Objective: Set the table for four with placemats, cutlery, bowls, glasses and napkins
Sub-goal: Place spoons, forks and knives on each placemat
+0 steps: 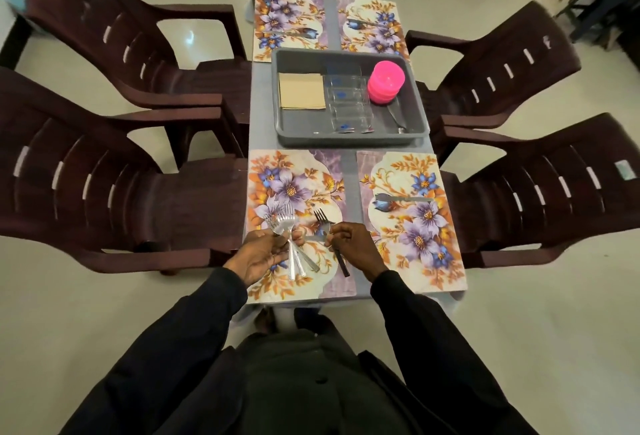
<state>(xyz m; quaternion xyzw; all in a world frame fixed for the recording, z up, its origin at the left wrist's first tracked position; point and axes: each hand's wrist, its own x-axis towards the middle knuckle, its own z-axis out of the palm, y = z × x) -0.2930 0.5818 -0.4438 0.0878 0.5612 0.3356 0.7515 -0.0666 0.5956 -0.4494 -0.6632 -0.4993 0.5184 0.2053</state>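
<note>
Floral placemats lie at the four places of the narrow table; the near left placemat point(277, 178) is under my hands. My left hand point(258, 254) grips a bunch of silver forks point(282, 221), tines pointing away. My right hand point(349, 244) pinches a single fork point(322, 217) over the same mat. A knife lies on the near right placemat point(412, 223), and one on each far mat point(289, 24) point(369, 24). The grey tray point(284, 122) in the middle holds folded napkins point(301, 90), clear glasses point(346, 98), stacked pink bowls point(386, 81) and more cutlery.
Dark brown plastic chairs stand at the table, two on the left point(104, 174) point(114, 36) and two on the right point(554, 185) point(509, 67). A strip of grey table point(263, 112) shows beside the tray. Pale tiled floor lies all around.
</note>
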